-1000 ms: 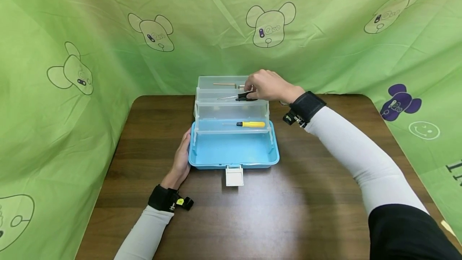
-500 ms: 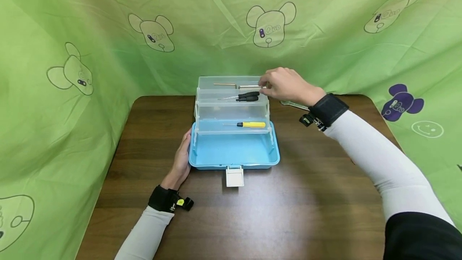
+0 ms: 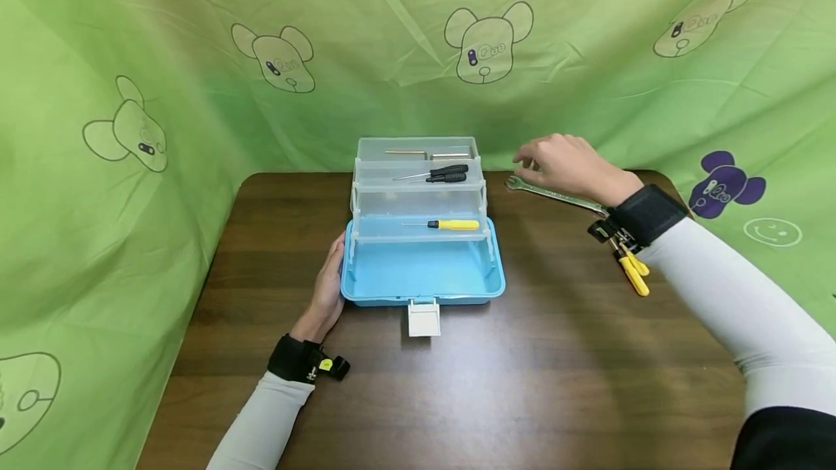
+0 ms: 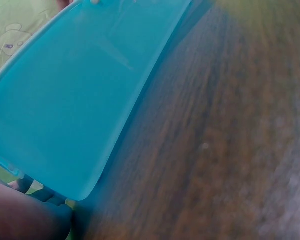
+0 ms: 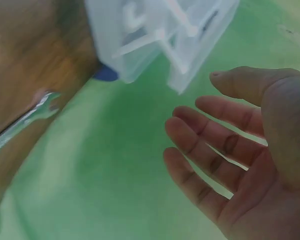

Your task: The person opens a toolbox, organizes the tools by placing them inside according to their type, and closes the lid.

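A light-blue toolbox (image 3: 424,270) stands with its clear stepped trays raised. Along its left wall lies my left hand (image 3: 329,283), fingers touching the side; in the left wrist view the box partly hides them. My right hand (image 3: 562,163) hovers right of the trays, holding nothing, its fingers loosely bent and apart in the right wrist view. Beneath it a silver wrench (image 3: 555,196) lies on the table. A yellow-handled screwdriver (image 3: 457,225) rests in the lowest tray. Black-handled screwdrivers (image 3: 447,178) occupy the middle tray. Thin metal rods (image 3: 449,157) lie in the top one.
A tool with two yellow handles (image 3: 632,275) lies on the brown wooden table (image 3: 496,383), partly hidden under the right wrist. The white latch (image 3: 424,318) hangs down at the box's front. Green cloth (image 3: 385,56) with printed bear heads hangs behind and beside the table.
My right hand has left the black screwdrivers in the middle tray and moved right, past the top tray, to above the wrench. The yellow handles came into view. My left hand has stayed put.
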Demonstrator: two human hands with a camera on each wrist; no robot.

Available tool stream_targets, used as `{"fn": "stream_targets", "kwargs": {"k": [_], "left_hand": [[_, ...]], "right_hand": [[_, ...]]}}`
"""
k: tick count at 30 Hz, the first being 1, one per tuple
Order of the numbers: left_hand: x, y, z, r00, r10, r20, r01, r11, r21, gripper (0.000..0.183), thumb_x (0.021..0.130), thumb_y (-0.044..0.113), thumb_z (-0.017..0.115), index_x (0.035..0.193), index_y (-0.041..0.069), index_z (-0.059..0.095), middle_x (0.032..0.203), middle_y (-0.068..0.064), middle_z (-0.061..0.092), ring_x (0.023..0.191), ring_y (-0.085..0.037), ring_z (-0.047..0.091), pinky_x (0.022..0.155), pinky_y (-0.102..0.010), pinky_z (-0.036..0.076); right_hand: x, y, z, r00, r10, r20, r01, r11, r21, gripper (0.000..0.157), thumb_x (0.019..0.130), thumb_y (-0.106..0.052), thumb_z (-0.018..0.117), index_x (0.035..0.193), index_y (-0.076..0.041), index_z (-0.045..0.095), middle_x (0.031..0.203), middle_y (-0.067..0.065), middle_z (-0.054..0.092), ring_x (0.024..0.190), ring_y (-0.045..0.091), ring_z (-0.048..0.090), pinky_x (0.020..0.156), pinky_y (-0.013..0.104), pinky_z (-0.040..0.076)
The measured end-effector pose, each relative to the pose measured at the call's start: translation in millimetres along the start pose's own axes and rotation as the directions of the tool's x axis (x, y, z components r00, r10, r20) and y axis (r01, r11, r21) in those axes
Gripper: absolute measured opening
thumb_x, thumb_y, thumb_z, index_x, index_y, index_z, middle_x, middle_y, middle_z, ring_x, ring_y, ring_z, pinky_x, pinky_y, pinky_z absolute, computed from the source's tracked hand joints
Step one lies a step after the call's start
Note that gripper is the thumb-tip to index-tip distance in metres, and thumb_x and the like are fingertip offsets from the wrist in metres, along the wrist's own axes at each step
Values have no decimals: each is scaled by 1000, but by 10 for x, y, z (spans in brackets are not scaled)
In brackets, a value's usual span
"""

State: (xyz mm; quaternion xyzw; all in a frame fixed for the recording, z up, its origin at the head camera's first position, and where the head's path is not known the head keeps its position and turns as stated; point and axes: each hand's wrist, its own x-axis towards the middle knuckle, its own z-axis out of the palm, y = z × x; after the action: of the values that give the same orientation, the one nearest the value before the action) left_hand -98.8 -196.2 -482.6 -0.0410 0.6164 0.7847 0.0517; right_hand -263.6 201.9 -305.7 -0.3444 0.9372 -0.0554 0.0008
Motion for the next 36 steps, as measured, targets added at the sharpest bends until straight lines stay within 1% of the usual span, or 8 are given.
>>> {"fn": "stream_targets", "kwargs": {"k": [5, 10, 18, 25, 27, 31, 34, 36], "left_hand": [[-3, 12, 24, 1000, 3, 6, -3, 1000, -5, 58, 119, 37, 21, 170, 11, 17, 175, -5, 20, 161, -21, 16, 131, -44, 13], [-16, 19, 42, 1000, -10, -6, 10, 1000, -19, 57, 119, 36, 21, 170, 11, 18, 175, -5, 21, 160, -19, 16, 131, -42, 13], [-31, 41, 51, 1000, -14, -16, 14, 1000, -3, 57, 119, 36, 20, 170, 12, 18, 175, -5, 20, 161, -19, 15, 131, -42, 13], [-44, 28, 59, 999, -34, -29, 34, 999, 0, 57, 119, 36, 20, 170, 11, 17, 175, -5, 19, 161, -19, 14, 131, -42, 12], [-48, 31, 65, 999, -35, -27, 35, 999, 0, 57, 119, 35, 20, 170, 11, 17, 175, -5, 19, 161, -20, 15, 131, -42, 12], [-57, 46, 78, 999, -39, -29, 39, 999, 4, 57, 119, 36, 20, 170, 12, 17, 175, -5, 19, 161, -20, 15, 131, -42, 12], [-64, 69, 86, 998, -41, -37, 41, 999, 5, 57, 119, 36, 20, 170, 12, 18, 175, -4, 19, 161, -19, 15, 131, -42, 13], [-68, 83, 87, 998, -45, -46, 45, 999, 1, 57, 119, 36, 21, 170, 12, 19, 175, -4, 20, 161, -19, 15, 131, -42, 13]], "right_hand": [[-245, 187, 77, 999, 34, 4, -34, 999, -22, 22, 100, -20, 74, 116, -6, 79, 104, 15, 79, 75, 28, 73, 58, 47, 56], [-503, 333, 123, 995, 90, 47, -89, 996, -22, 24, 99, -19, 75, 117, -5, 77, 102, 16, 78, 76, 29, 72, 59, 49, 56], [-854, 571, 202, 977, 185, 109, -185, 983, -14, 24, 96, -15, 75, 115, 0, 75, 92, 12, 76, 73, 26, 69, 59, 49, 55], [-1156, 655, 264, 963, 233, 137, -236, 972, 8, 28, 94, -15, 78, 115, 4, 74, 93, 14, 77, 82, 35, 73, 70, 58, 58], [-1250, 667, 295, 955, 263, 138, -268, 963, 19, 31, 94, -18, 77, 116, 4, 74, 96, 17, 78, 85, 38, 74, 71, 61, 57], [-1437, 700, 376, 924, 351, 149, -359, 933, 34, 40, 93, -24, 79, 121, 4, 73, 101, 20, 78, 89, 45, 73, 69, 63, 56], [-1559, 722, 455, 901, 405, 159, -414, 909, 33, 44, 92, -28, 80, 122, 4, 73, 99, 22, 77, 86, 46, 72, 63, 60, 55], [-1632, 730, 514, 889, 429, 160, -440, 897, 38, 41, 93, -28, 80, 120, 2, 74, 94, 19, 75, 80, 44, 71, 57, 57, 53]]}}
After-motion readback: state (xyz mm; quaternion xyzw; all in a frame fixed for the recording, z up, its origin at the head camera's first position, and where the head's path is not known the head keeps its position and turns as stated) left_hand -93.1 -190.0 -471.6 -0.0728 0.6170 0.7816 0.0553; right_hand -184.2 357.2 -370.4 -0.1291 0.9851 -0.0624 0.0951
